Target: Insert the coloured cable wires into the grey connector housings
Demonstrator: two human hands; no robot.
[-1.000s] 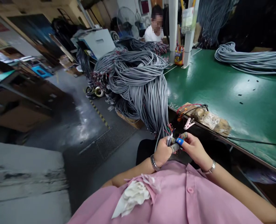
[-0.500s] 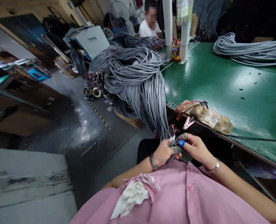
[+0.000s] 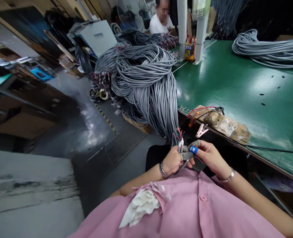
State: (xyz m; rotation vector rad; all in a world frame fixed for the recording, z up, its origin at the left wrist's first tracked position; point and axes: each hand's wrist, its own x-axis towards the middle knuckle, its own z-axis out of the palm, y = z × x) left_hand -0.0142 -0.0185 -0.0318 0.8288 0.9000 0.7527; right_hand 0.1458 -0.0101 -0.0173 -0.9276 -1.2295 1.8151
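Note:
My left hand (image 3: 173, 161) is closed around grey cables (image 3: 180, 148), whose white-wrapped ends stick up with thin red, green and blue wires (image 3: 179, 134) fanned out. Grey coverings wrap some of my fingertips. My right hand (image 3: 207, 154), with blue tape on its thumb, pinches beside the left fingers; what lies between its fingertips is too small to make out. Beyond both hands a big bundle of grey cables (image 3: 156, 96) hangs over the table's left edge. A pink clip (image 3: 201, 131) sits by the table edge, just past my right hand.
The green table (image 3: 223, 79) reaches to the right. On its near edge lies a wrapped wooden block (image 3: 223, 125) with red and black wires. Coiled grey cable (image 3: 267, 49) rests farther back. A white post (image 3: 201, 39) rises near an orange-black package (image 3: 190, 49). A person (image 3: 160, 21) sits behind.
The view has shifted slightly. The wire ends now point more upright and left, and the two white-wrapped ends show more clearly. Both hands remain close together.

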